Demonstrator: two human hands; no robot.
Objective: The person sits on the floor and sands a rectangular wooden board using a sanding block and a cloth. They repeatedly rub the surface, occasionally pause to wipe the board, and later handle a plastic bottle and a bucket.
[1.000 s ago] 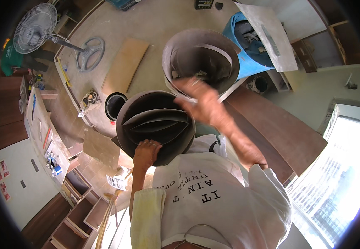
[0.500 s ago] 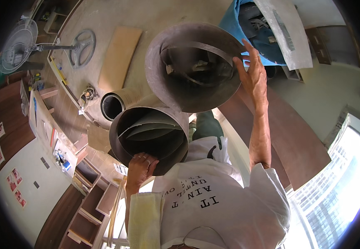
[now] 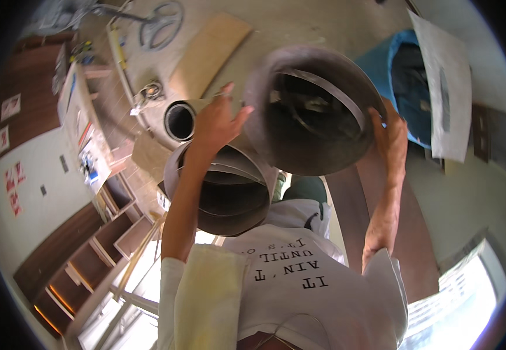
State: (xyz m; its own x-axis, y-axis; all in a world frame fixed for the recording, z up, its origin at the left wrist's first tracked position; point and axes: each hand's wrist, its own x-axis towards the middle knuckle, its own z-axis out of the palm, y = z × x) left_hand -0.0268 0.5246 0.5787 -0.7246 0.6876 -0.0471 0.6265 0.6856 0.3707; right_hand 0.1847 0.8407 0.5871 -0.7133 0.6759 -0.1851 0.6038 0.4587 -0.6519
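A large grey-brown tube (image 3: 317,160), like a rolled sheet, stands with its mouth toward me. Inside it are a curved strip and dark scraps, too dim to name. My right hand (image 3: 391,137) grips its right rim, the thumb inside and the fingers outside. By the left rim, my left hand (image 3: 218,125) is open with fingers spread; I cannot tell whether it touches. Under my left forearm lies a second wide tube (image 3: 258,213) with curled sheets inside, partly hidden. Just beyond it is a smaller roll (image 3: 171,131) with a dark hollow.
At the upper right, a blue bin (image 3: 384,67) holds dark material beside a pale board (image 3: 451,87). Brown sheets (image 3: 393,227) lie to the right. Farther off are a tan board (image 3: 212,52) and a fan base (image 3: 162,26). Open wooden shelving (image 3: 92,251) stands at the left.
My left hand has let go of the nearer tube's rim and risen toward the large tube. My right hand has closed around the large tube's right rim. The view has shifted.
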